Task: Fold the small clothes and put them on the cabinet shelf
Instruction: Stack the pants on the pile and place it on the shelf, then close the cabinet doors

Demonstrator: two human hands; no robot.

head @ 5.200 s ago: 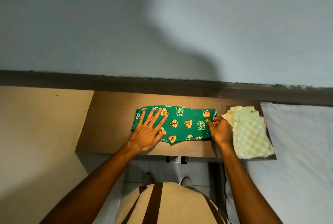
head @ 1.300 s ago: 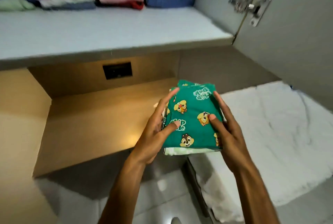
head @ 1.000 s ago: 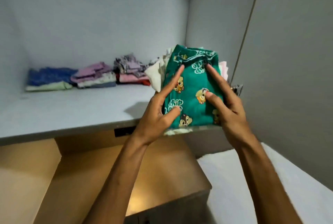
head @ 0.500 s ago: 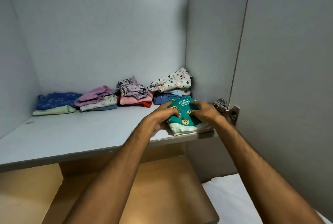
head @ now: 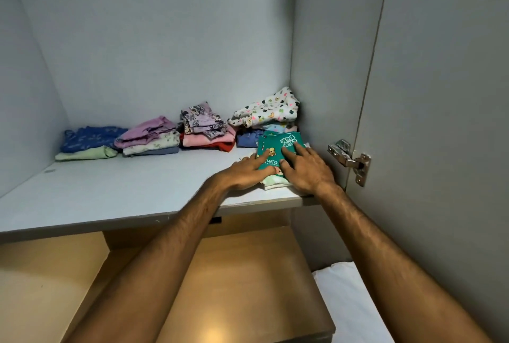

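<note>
The folded green garment (head: 278, 149) lies on a pale one at the shelf's (head: 124, 193) near right corner. Both hands, left (head: 245, 174) and right (head: 305, 170), press it with straight, relaxed fingers. Placement looks nearly finished; only letting go remains.

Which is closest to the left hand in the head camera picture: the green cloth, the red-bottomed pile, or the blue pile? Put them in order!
From the left hand:
1. Green cloth: right under its fingers, front right of the shelf.
2. Red-bottomed pile: middle, at the back.
3. Blue pile: far left, at the back.
</note>
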